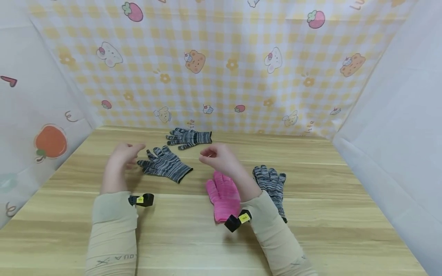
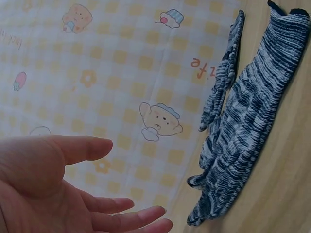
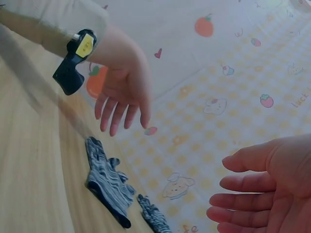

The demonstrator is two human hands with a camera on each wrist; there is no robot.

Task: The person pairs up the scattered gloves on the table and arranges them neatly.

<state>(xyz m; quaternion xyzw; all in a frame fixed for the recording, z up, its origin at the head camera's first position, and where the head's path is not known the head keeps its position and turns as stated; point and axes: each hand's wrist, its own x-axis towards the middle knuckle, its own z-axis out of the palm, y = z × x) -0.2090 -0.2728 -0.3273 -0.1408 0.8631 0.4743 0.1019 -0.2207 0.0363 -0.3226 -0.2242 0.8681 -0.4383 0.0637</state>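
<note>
My left hand [image 1: 124,155] hovers just left of a grey-and-black striped knit glove [image 1: 165,164], its fingers relaxed and holding nothing. That glove lies flat, its cuff toward the lower right; it also fills the right side of the left wrist view [image 2: 252,111]. My right hand [image 1: 221,159] is held above the table, fingers loosely bent and nothing between them. Below its wrist lies a pink glove [image 1: 223,197], partly covered by the forearm. A second striped glove [image 1: 190,138] lies farther back. A third striped glove [image 1: 271,184] lies to the right, partly behind the right sleeve.
The gloves lie on a light wooden table [image 1: 179,237]. A yellow checked cloth [image 1: 224,88] with cartoon prints hangs along its back edge. White cloth walls [image 1: 390,115] stand at both sides. Each wrist carries a small black camera [image 1: 141,199].
</note>
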